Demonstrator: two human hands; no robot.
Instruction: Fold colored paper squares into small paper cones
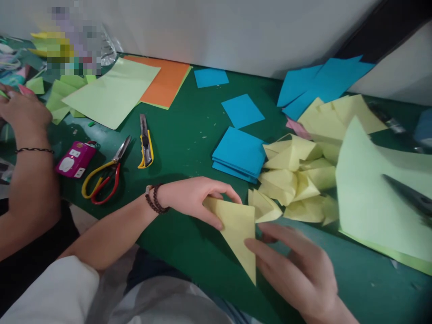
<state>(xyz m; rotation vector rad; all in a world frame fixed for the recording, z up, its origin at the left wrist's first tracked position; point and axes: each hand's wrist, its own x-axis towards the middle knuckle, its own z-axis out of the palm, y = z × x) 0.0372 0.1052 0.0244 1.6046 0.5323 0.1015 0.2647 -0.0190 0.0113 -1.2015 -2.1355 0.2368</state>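
A pale yellow sheet of paper folded into a triangle (239, 227) is held above the green table's front part. My left hand (197, 201) grips its upper left corner between thumb and fingers. Along the triangle's right edge, my right hand (297, 265) has its thumb against the paper and its fingers curved behind; it is slightly blurred, and whether it pinches the edge is unclear. Just beyond lies a heap of folded yellow paper pieces (297, 173). A stack of blue paper squares (239, 153) sits behind my left hand.
Scissors (104, 175), a yellow box cutter (146, 146) and a purple box (76, 159) lie left. Pale green sheets (371, 207) carry a dark pointed tool (410, 195) at right. Blue sheets (324, 85) lean at the wall. Another person's hand (27, 112) works at far left.
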